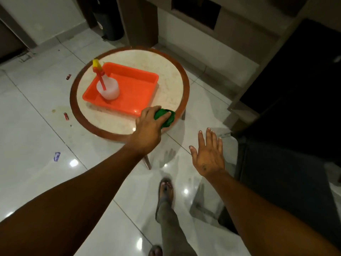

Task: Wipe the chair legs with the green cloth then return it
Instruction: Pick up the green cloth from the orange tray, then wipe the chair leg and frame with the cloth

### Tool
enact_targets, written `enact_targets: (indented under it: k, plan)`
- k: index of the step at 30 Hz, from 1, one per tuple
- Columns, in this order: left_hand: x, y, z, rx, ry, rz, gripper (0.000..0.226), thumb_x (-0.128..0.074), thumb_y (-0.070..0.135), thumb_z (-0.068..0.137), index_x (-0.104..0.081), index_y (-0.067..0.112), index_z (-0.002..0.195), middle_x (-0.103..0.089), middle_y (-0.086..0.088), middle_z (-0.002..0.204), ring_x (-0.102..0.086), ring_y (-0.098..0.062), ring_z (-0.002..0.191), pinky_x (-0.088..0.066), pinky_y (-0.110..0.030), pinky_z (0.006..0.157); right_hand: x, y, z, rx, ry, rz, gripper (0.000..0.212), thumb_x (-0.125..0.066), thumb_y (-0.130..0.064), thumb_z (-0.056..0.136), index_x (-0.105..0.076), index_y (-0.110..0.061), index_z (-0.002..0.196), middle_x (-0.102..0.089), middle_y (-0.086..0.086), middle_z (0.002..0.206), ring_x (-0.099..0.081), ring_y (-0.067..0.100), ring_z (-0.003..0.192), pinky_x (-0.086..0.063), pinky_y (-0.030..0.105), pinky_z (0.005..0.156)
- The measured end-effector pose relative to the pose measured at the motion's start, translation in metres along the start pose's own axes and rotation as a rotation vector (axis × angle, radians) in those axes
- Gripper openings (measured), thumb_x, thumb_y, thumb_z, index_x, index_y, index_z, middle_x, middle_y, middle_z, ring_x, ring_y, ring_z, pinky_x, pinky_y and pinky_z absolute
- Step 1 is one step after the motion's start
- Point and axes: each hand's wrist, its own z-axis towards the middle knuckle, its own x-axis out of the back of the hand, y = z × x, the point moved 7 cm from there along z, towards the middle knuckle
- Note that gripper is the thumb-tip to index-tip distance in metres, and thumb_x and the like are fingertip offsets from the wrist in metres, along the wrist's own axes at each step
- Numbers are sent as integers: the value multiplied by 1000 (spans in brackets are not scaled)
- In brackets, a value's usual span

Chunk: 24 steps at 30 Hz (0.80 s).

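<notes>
On the round table (181, 85) the orange tray (136, 93) fills the middle with a spray bottle (108, 87) standing in its left corner (the only tall obstacle), leaving bare marble along the right and near rim, and open floor (36, 111) to the left.

Left hand (147, 124) clutches green cloth (167, 116), seemingly on round table (177, 93).

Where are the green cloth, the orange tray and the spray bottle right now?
green cloth (167, 117): head view, bunched part showing past the fingers.
orange tray (136, 89): head view, bare floor of the tray.
spray bottle (108, 90): head view, white body.
</notes>
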Motion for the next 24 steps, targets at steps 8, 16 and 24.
enact_targets:
  k: [8, 16, 24]
  plan:
    - [-81, 95, -112, 20, -152, -149, 67, -60, -5, 89, -53, 21, 151, -38, -17, 162, -30, -40, 148, -33, -56, 117, -21, 85, -135, -110, -66, -31, 74, -20, -59, 105, -11, -16, 165, -3, 16, 172, -1, 34, 159, 6, 49, 126]
    - [-173, 109, -187, 381, -106, -516, 67, -55, -14, 80, -63, 13, 140, -49, -14, 151, -39, -32, 143, -31, -27, 118, -69, 138, -178, -83, -100, -47, 68, -30, -53, 105, -18, -20, 164, -4, 20, 171, -3, 36, 159, -4, 53, 128]
    - [-314, 47, -227, 931, -91, -831, 59, -50, -6, 85, -68, 25, 132, -74, -9, 114, -74, -28, 91, -62, -38, 87, -134, 171, -153, 45, 61, -44, 68, -34, -51, 105, -25, -14, 162, -12, 22, 170, -10, 38, 158, -12, 55, 129]
